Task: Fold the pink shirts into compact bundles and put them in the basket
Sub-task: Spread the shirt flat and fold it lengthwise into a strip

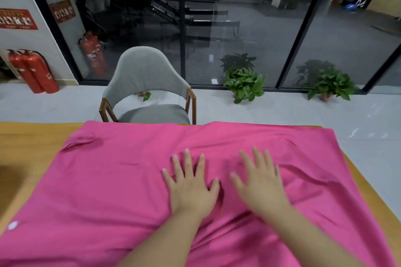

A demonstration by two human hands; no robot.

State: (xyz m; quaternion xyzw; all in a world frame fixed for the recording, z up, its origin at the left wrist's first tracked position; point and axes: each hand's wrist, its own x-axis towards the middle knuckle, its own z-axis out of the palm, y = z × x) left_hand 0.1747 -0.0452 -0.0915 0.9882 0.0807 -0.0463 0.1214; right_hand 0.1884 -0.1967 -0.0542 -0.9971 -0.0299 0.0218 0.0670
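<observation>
Pink shirt (112, 180) covers the wooden table (32, 143); left hand (191, 191) and right hand (260, 188) press flat (grip wide).

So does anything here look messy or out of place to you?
Only small things. The pink shirt lies spread over the wooden table, but wrinkles run to the right of the hands, left hand and right hand, which lie flat on it. Its far-left corner is bunched. No basket is in view.
</observation>
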